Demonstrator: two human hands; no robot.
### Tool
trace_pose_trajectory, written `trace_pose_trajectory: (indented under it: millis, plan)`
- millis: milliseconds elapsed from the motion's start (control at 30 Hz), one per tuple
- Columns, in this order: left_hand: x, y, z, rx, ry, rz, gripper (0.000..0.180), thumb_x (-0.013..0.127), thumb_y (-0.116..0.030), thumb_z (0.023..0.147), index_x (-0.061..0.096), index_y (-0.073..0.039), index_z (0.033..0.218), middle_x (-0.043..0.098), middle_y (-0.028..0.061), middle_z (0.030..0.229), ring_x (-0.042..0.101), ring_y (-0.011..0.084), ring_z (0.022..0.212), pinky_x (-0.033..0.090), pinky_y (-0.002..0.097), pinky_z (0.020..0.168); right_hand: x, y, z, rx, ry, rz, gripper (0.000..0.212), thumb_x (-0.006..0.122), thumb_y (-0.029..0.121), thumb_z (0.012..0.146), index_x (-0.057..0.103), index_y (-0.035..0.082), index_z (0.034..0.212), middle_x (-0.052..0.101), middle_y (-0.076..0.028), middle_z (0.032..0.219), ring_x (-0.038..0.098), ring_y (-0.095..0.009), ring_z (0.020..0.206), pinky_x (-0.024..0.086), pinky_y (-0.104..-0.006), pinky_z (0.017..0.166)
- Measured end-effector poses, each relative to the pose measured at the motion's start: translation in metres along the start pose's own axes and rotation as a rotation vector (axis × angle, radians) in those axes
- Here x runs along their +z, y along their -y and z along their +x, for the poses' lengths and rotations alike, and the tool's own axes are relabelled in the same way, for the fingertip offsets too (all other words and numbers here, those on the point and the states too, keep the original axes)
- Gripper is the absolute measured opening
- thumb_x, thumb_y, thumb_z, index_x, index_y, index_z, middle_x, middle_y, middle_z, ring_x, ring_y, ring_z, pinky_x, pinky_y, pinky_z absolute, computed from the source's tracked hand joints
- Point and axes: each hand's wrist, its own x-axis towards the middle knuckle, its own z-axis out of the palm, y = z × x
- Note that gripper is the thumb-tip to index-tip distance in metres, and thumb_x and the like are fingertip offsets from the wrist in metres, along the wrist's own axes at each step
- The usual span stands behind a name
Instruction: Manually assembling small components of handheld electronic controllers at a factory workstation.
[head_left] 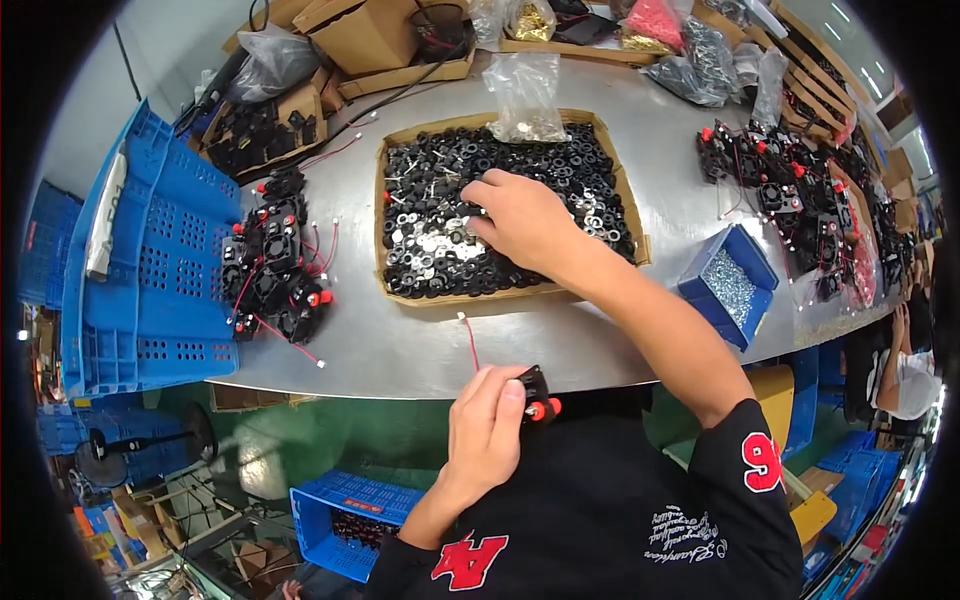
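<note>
Left hand [485,425]: one, closed, thumb pressed over fingers, around one black plastic part [534,382] with one red knob [545,409].
Red lead [473,342]: one, extending ahead of left hand.
Right hand [520,212]: one, half-open, fingers curled; grip on any piece impossible to tell.
Cardboard tray [641,240]: one, beneath right hand; black rings [440,284], uncountably many.
Blue bin [712,317]: one, rightward of right hand.

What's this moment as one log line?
left hand: holding black part with red knob | right hand: at small parts in cardboard tray | blue bin: right of tray
</note>
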Motion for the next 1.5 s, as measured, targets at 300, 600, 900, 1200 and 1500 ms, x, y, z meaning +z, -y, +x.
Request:
trace_pose_trajectory:
  millis: [300, 600, 900, 1200, 1500]
  plan:
    - [-0.001, 0.02, -0.008, -0.246, -0.061, -0.365, 0.036, 0.046, -0.024, 0.098, 0.065, 0.007, 0.103, 0.064, 0.0082, 0.085, 0.059, 0.0122, 0.075, 0.047, 0.0255, 0.071, -0.029, 0.022, -0.007, 0.152, -0.067, 0.415, 0.012, 0.067, 0.01, 0.079, 0.064, 0.001, 0.086, 0.062, -0.008, 0.076, 0.064, -0.02, 0.074, 0.049, -0.0328, 0.066]
    - [0.011, 0.022, 0.018, 0.014, -0.205, -0.315, 0.026, 0.058, -0.011, 0.094, 0.061, 0.006, 0.114, 0.06, 0.01, 0.108, 0.055, 0.0075, 0.077, 0.046, 0.0215, 0.069, -0.026, 0.062, -0.128, 0.593, 0.053, 1.372, 0.022, 0.064, 0.0, 0.088, 0.061, -0.003, 0.11, 0.063, -0.008, 0.11, 0.062, -0.009, 0.09, 0.05, -0.023, 0.077]
    - [0.01, 0.034, 0.01, -0.153, -0.28, -0.527, 0.02, 0.053, -0.01, 0.097, 0.059, 0.005, 0.109, 0.063, 0.0125, 0.108, 0.061, 0.0127, 0.094, 0.051, 0.0272, 0.08, -0.037, 0.05, -0.103, 0.282, 0.101, 0.774, 0.013, 0.068, 0.011, 0.084, 0.071, 0.001, 0.093, 0.064, -0.006, 0.087, 0.061, -0.016, 0.077, 0.048, -0.0294, 0.07]
    - [0.005, 0.032, 0.0, -0.29, -0.229, -0.611, 0.025, 0.048, -0.02, 0.1, 0.057, 0.001, 0.11, 0.062, 0.005, 0.091, 0.057, 0.0087, 0.081, 0.047, 0.0225, 0.072, -0.034, -0.027, -0.024, 0.08, -0.15, -0.201, 0.023, 0.06, 0.007, 0.085, 0.063, 0.004, 0.107, 0.061, -0.014, 0.096, 0.06, -0.035, 0.09, 0.049, -0.0429, 0.079]
    - [-0.002, 0.031, 0.0, -0.413, -0.201, -0.752, 0.029, 0.042, -0.021, 0.1, 0.06, -0.001, 0.11, 0.056, -0.0002, 0.087, 0.048, 0.0053, 0.077, 0.039, 0.0213, 0.07, -0.04, -0.041, -0.025, 0.221, 0.107, -0.208, 0.019, 0.063, 0.008, 0.082, 0.066, 0.003, 0.101, 0.065, -0.016, 0.095, 0.062, -0.035, 0.087, 0.049, -0.0433, 0.079]
